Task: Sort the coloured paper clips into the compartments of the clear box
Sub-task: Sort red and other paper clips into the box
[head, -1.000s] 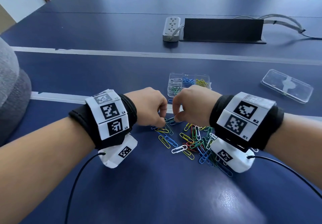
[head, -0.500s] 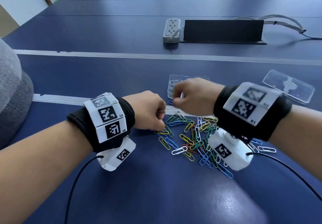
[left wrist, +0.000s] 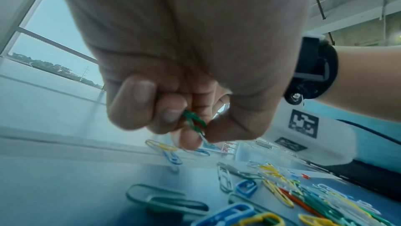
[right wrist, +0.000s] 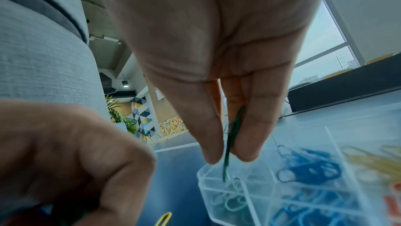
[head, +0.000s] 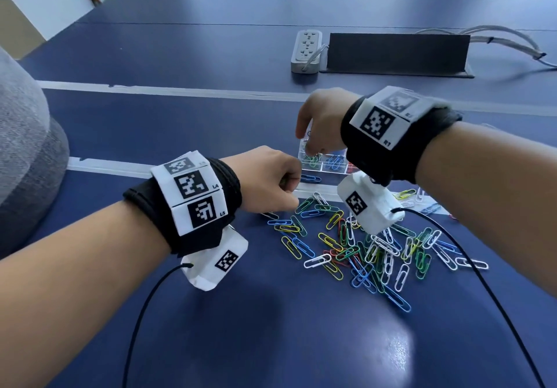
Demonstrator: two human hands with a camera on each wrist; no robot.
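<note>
The right hand (right wrist: 217, 75) pinches a green paper clip (right wrist: 231, 142), long axis vertical, tip down over the clear box (right wrist: 256, 193). The left hand (left wrist: 184, 58) is curled, gripping another green clip (left wrist: 194, 121).

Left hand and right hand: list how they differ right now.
The left hand is low at the loose pile's edge; the right hand is raised over the clear box. Left fingers are curled into a fist; right fingers point down. Both pinch a green clip.
</note>
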